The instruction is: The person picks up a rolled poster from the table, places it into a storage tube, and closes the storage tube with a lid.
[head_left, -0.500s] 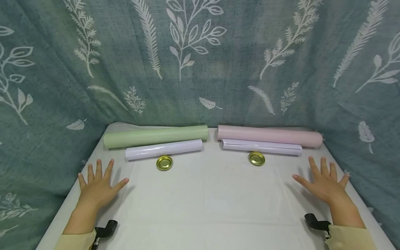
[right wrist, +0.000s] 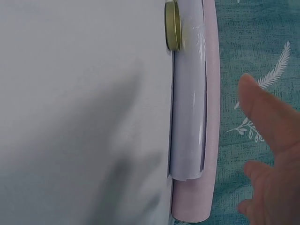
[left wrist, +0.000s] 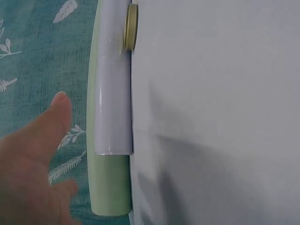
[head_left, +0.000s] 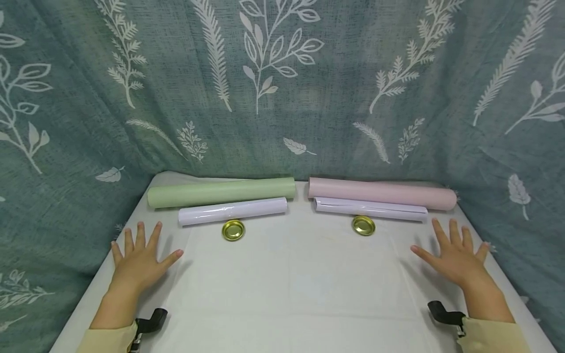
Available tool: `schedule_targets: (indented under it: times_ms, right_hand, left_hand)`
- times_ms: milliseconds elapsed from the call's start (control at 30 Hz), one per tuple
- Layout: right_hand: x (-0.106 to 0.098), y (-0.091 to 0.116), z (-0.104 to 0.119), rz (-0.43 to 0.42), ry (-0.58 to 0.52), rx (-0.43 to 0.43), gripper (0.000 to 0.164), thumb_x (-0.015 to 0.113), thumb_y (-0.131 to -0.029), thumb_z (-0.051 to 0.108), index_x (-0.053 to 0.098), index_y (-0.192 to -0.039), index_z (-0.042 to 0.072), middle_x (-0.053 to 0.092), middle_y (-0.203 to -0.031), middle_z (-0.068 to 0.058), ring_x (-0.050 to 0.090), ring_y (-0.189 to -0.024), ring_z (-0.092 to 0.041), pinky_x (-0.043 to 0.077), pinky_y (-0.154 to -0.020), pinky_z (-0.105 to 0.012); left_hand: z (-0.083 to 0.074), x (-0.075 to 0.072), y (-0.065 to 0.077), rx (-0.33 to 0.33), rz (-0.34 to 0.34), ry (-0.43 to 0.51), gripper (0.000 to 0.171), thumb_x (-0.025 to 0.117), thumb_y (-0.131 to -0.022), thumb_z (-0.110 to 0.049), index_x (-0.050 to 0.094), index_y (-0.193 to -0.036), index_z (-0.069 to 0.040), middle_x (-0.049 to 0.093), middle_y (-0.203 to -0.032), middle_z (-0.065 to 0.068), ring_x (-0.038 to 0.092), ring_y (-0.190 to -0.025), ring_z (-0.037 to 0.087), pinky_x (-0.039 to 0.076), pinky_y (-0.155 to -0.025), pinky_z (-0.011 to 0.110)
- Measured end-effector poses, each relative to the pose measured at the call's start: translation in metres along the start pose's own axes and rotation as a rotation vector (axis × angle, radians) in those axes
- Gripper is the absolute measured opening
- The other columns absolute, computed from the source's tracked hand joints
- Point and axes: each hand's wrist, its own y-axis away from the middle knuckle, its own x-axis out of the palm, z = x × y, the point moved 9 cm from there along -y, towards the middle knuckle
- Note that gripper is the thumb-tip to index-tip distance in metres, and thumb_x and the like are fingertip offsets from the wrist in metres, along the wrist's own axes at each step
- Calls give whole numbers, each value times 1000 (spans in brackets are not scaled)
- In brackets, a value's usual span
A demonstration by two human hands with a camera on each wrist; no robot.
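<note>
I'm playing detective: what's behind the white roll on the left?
A longer green roll lies behind the white roll, then a leafy curtain. Any green the white roll covers can't be seen.

A green roll (head_left: 220,192) and pink roll (head_left: 381,192) lie behind glossy white rolls (head_left: 232,211).

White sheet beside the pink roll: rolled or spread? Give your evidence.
Rolled up: the right wrist view shows the white sheet as a long tube, its edge running lengthwise.
</note>
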Motion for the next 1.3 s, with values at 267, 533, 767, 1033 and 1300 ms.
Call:
schedule_targets:
  times_ms: [267, 533, 767, 1033, 1300]
  right_hand:
    - [-8, -2, 10, -28, 0, -31, 106, 46, -92, 74, -6, -161, 12, -9, -156, -40, -12, -140, -63, -13, -94, -85]
    - [-11, -7, 24, -35, -30, -74, 103, 49, -93, 71, -4, -161, 14, -14, -158, -36, -15, -142, -60, -12, -96, -84]
    - [-19, -15, 41, -70, -24, -131, 100, 52, -94, 68, 3, -162, 12, -4, -161, -34, -10, -144, -58, -5, -98, -84]
    - [-21, -27, 59, -36, -41, -172, 97, 51, -95, 67, 8, -162, 11, 0, -160, -36, -9, -145, -57, -6, -101, -82]
    - [-17, -39, 77, -20, -47, -208, 96, 53, -93, 69, 18, -161, 11, 6, -161, -32, 3, -145, -58, -4, -103, -81]
  left_hand:
    - [-18, -1, -7, 50, -15, 4, 105, 48, -90, -75, 15, -160, -5, 2, -158, 39, -5, -143, 62, -9, -104, 79]
    - [-42, -5, -16, 106, -38, 4, 99, 52, -92, -70, 20, -160, -7, 6, -159, 37, -3, -144, 60, -6, -107, 78]
    - [-59, -4, -27, 166, -42, 15, 94, 51, -93, -68, 21, -161, -9, 6, -161, 33, 0, -146, 58, -7, -108, 76]
    - [-77, 1, -42, 210, -37, 40, 92, 52, -93, -68, 23, -161, -12, 9, -162, 31, 0, -147, 54, -5, -111, 73]
    - [-90, 9, -55, 246, -17, 36, 89, 53, -95, -64, 22, -161, -14, 8, -163, 29, 1, -148, 53, -3, -112, 72]
